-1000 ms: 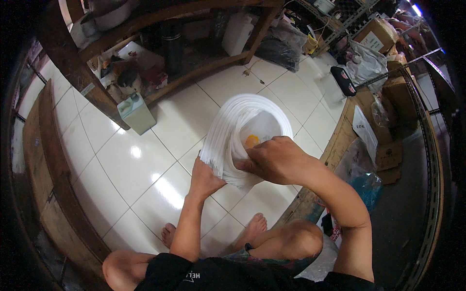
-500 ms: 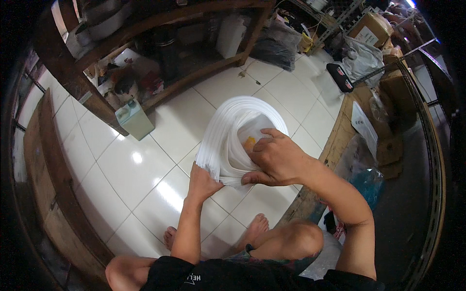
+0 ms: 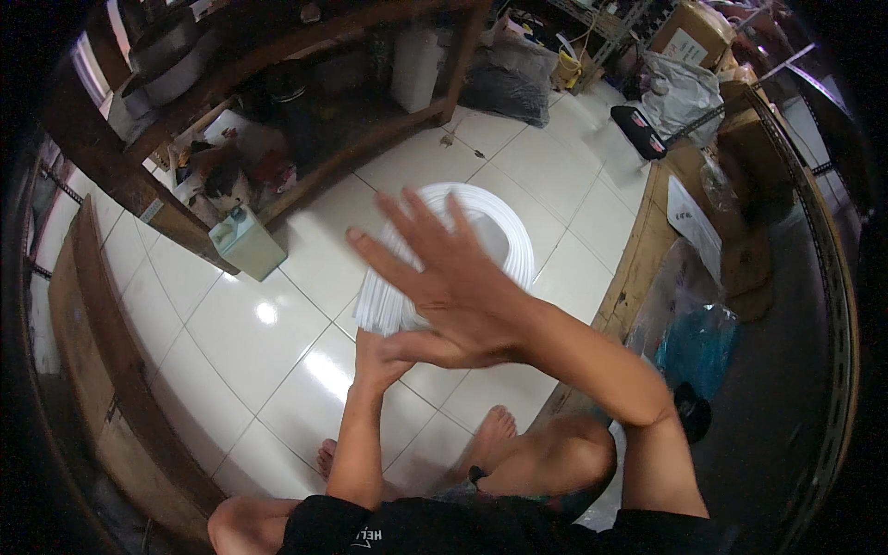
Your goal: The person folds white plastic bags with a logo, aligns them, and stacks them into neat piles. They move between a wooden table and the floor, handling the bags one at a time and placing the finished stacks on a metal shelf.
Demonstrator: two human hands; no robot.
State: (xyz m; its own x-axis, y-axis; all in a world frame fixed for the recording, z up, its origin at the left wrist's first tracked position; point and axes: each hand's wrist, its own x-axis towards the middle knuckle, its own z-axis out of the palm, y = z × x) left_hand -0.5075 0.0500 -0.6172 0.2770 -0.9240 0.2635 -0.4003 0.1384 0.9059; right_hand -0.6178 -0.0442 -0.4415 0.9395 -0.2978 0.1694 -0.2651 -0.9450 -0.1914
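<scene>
A thick bundle of thin white plastic sheets, bent over into a loop, is held up in front of me above the tiled floor. My left hand grips the gathered ends at the bundle's lower left; its fingertips are hidden behind the sheets. Across the front of the loop, my right hand is open with its fingers spread, slightly blurred. It covers much of the bundle's middle and holds nothing. Whether its thumb touches the left hand or the bundle, I cannot tell.
A pale green jerrycan stands on the floor beside a dark wooden cabinet. A dark plastic-wrapped package lies farther back. To the right are a wooden board edge, cardboard pieces, a black case and a blue plastic-wrapped item.
My right hand has left the inside of the loop, moved up and left, and spread its fingers. The left hand keeps its grip. The view has shifted slightly.
</scene>
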